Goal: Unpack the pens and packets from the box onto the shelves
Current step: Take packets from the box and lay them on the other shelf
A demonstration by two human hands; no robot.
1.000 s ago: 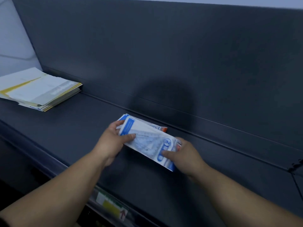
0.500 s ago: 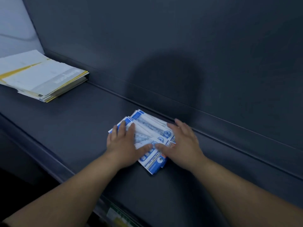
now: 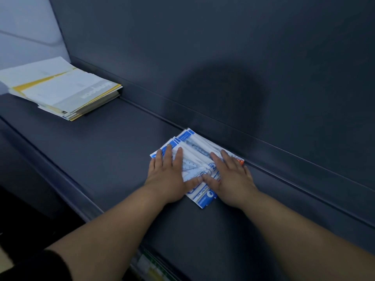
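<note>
Both hands lay flat on the packets, fingers straight and spread, gripping nothing: the left hand pressed on the near left part of the pile, the right hand on its right part, and the two thumbs almost met over the middle. The blue-and-white packets, clear-fronted with what looked like rulers and set squares inside, sat fanned out on the dark shelf, their far edges touching the raised ledge at the foot of the back panel. An orange corner showed just beyond the right hand's fingers.

A second before, the hands had held the pile by its two ends, fingers curled round it, clear of the ledge. Half a second before, it was already down under flat palms; since then it had slid closer to the ledge and spread wider.

Well apart to the left, a stack of white-and-yellow booklets rested on the same shelf. Below the shelf's front edge a label strip showed, too blurred to read.
</note>
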